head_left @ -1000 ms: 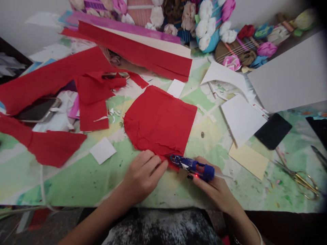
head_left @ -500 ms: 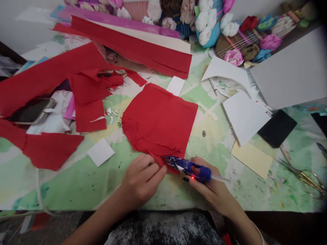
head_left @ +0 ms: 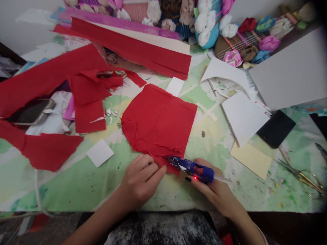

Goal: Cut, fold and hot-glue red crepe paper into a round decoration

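The red crepe paper lay flat at the middle of the table, its near edge under both hands. The right hand gripped a blue glue gun, nozzle on that edge; the left hand pressed half-curled fingers beside it. Scissors lay far right

Head-worn view, steeply down, close over table
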### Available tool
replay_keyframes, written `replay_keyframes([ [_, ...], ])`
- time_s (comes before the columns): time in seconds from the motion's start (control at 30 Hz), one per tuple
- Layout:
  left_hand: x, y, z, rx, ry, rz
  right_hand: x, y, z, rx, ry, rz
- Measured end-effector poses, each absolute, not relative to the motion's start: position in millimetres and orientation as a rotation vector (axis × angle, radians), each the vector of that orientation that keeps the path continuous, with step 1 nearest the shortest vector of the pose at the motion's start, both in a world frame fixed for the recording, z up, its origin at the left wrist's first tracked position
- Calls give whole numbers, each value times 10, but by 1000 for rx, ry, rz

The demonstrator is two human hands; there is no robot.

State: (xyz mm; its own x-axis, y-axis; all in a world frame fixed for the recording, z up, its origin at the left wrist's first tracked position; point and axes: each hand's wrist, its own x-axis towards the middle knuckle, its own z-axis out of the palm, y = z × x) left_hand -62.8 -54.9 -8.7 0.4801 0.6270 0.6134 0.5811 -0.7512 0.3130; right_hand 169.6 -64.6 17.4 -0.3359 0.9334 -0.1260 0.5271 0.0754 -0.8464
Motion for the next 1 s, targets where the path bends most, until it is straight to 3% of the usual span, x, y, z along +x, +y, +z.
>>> replay_keyframes([
  [0.57,-617,-526,-76,2634,1097,1155,1989,-757,27,-1595,-1875,934],
  [1.0,-601,-474,-19,2505,1176,1107,2151,-815,12,-1552,-1769,1069],
])
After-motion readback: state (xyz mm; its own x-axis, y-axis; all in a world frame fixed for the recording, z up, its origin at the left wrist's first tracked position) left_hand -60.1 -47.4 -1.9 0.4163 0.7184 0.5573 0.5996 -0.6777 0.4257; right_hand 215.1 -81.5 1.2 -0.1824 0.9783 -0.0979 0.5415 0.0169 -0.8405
